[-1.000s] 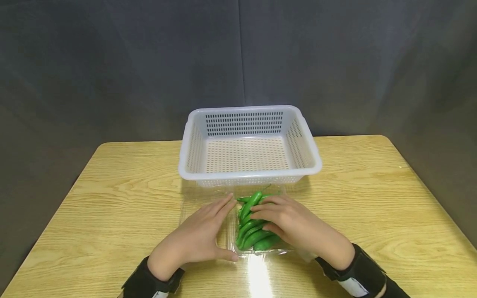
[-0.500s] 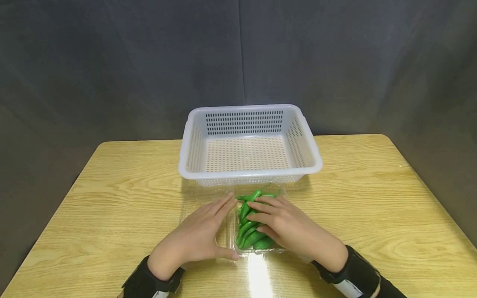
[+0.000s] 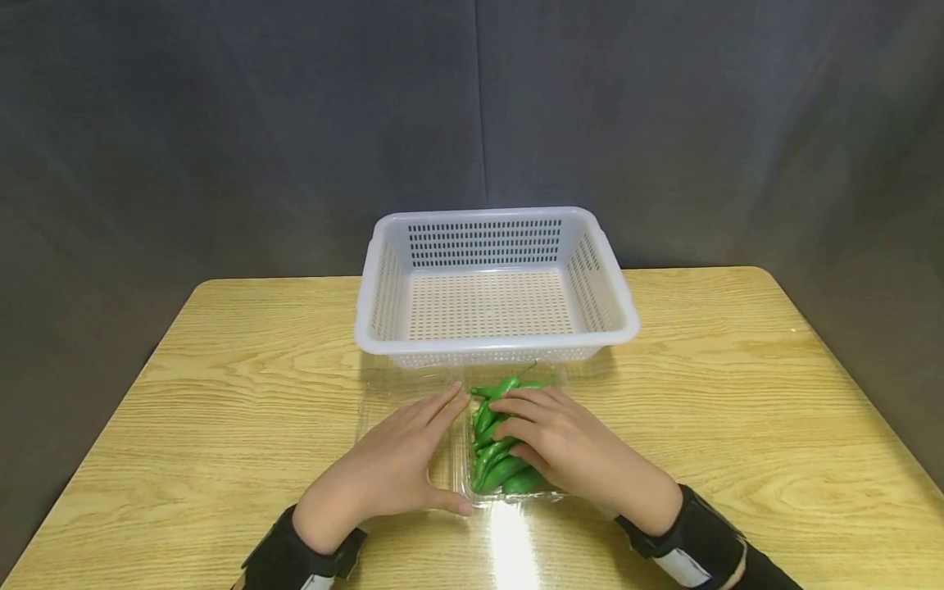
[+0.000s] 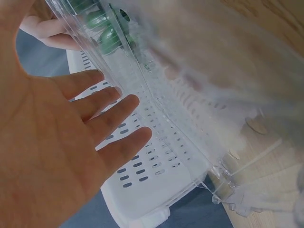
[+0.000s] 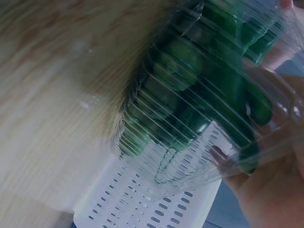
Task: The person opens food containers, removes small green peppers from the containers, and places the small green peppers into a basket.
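Note:
Green chili peppers (image 3: 505, 473) lie heaped in a clear plastic clamshell container (image 3: 479, 503), whose lid (image 3: 376, 383) is folded out flat to the left. My right hand (image 3: 571, 442) reaches over the container's right side, its slightly bent fingers spread on top of the peppers and covering some of them. In the right wrist view, the peppers (image 5: 178, 66) show through the ribbed wall with my right hand (image 5: 273, 190) beside it. My left hand (image 3: 391, 467) lies over the lid, thumb apart, fingertips close to the hinge. The left wrist view shows its palm (image 4: 52, 137) and straight fingers.
A white slotted plastic basket (image 3: 494, 346) stands right behind the container. Both are on a wood-grain table (image 3: 723, 393). Dark grey cloth (image 3: 295, 139) hangs behind and at the sides. Each wrist wears a black band (image 3: 689, 533).
My right hand has shifted slightly left over the peppers, its fingers now bent a little more. A few peppers under it have moved slightly. My left hand stays in place.

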